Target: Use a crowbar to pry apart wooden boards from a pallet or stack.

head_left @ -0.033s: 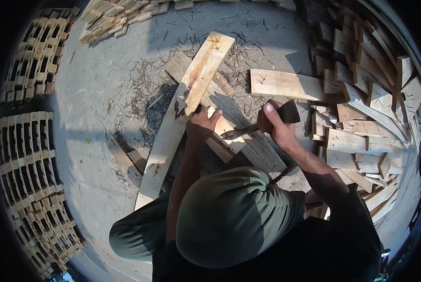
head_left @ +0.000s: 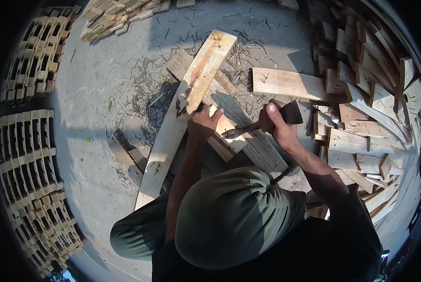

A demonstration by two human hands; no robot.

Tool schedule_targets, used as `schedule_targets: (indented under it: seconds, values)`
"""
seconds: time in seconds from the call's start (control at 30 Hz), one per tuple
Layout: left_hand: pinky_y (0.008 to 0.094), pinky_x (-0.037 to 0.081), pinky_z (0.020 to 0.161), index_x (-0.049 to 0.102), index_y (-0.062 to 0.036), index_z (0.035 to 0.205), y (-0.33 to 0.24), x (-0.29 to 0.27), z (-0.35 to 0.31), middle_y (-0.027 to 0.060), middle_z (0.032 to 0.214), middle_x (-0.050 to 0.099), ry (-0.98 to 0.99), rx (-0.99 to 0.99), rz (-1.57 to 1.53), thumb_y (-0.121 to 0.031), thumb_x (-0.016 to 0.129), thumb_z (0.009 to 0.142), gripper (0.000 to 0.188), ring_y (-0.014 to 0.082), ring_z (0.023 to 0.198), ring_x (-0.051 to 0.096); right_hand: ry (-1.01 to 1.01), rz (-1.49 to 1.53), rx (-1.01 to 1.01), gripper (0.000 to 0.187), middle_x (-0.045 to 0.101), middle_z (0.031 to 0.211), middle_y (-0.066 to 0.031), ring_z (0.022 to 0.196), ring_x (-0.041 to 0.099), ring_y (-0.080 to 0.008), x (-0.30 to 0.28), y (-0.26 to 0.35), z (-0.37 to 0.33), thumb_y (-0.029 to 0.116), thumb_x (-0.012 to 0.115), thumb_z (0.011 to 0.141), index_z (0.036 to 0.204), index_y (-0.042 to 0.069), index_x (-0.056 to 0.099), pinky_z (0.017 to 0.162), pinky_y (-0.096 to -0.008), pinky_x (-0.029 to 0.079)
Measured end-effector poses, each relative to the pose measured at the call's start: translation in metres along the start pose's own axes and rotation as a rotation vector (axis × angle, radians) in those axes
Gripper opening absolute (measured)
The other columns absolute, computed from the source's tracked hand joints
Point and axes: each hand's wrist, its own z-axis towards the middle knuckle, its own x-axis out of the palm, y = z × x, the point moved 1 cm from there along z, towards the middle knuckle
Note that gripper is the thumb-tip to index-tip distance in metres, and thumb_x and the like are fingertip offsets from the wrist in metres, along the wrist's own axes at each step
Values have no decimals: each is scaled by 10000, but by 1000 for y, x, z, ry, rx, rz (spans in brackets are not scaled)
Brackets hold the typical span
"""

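Note:
A long pale board (head_left: 165, 136) slants over a weathered grey plank (head_left: 248, 124); nails stick out near its far end. Against the board's right edge is my left hand (head_left: 204, 123), fingers bent and thumb apart. Something dark shows at its fingertips, but what they hold is hidden. My right hand (head_left: 282, 123) is wrapped round a hatchet-like tool (head_left: 242, 131) with a wide dark head and a ridged shaft. The shaft's tip points left, over a short pale wood piece (head_left: 225, 146) beside my left hand.
Loose nails (head_left: 142, 77) litter the concrete floor. A nailed board (head_left: 285, 83) lies beyond my right hand, before a high heap of boards (head_left: 356, 145). Pallets (head_left: 27, 150) are stacked at the left, and a timber pile (head_left: 111, 16) lies at the far side. Short blocks (head_left: 128, 160) sit left of the long board.
The view has shifted very slightly. Both hands, the tool and the boards keep their places relative to one another.

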Motion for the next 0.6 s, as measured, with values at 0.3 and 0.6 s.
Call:
schedule_targets:
  seconds: [0.3,0.6]
  values:
    - [522,493,731,590,-14,1091,13,-1,6,293,794,640,82,22,54,-575,580,845,612,445,806,637,-379,612,85,474,181,481,33,379,166,-117,-44,-30,53,388,410,1004,606,171,273,385,-283,226]
    - [503,497,722,644,2,901,-10,-2,10,260,788,653,22,24,107,-575,586,840,583,411,798,650,-468,637,78,510,172,476,39,382,208,-109,-78,-51,62,408,450,985,575,187,243,388,-281,220]
